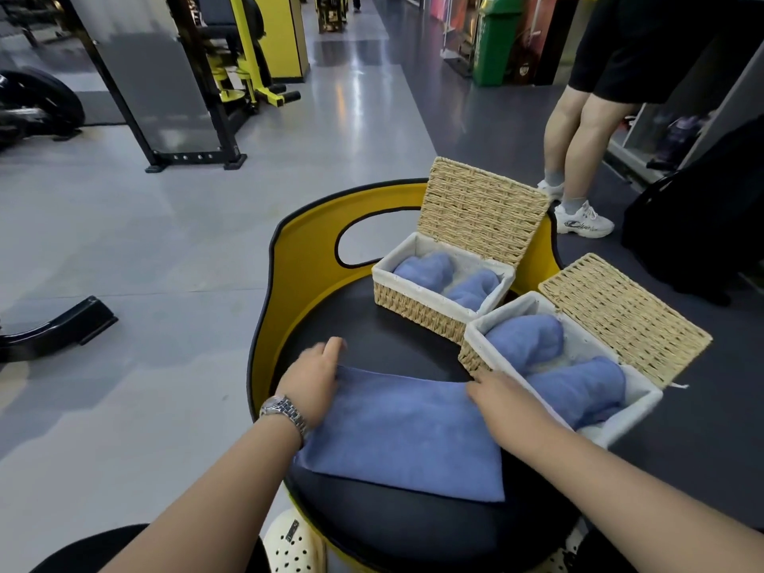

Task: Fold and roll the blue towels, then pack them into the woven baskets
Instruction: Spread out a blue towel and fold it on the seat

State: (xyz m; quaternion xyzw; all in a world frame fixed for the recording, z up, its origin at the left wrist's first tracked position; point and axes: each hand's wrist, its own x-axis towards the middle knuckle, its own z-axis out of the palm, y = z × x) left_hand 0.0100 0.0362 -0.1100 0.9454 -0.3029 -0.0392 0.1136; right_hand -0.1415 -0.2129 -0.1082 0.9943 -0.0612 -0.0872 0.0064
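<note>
A folded blue towel [407,436] lies flat on the black round seat [397,527]. My left hand [312,378] holds its far left corner, fingers curled over the edge. My right hand [502,397] grips the far right corner, close to the near woven basket [471,357]. That basket has its lid open and holds two rolled blue towels [527,339]. The far woven basket [413,306], lid up, also holds two rolled blue towels [426,270].
The seat has a yellow curved backrest [306,258] with a handle cut-out. A person in black shorts [578,130] stands at the back right. Gym machines [231,55] stand on the grey floor to the left. My white clog [289,543] shows below the seat.
</note>
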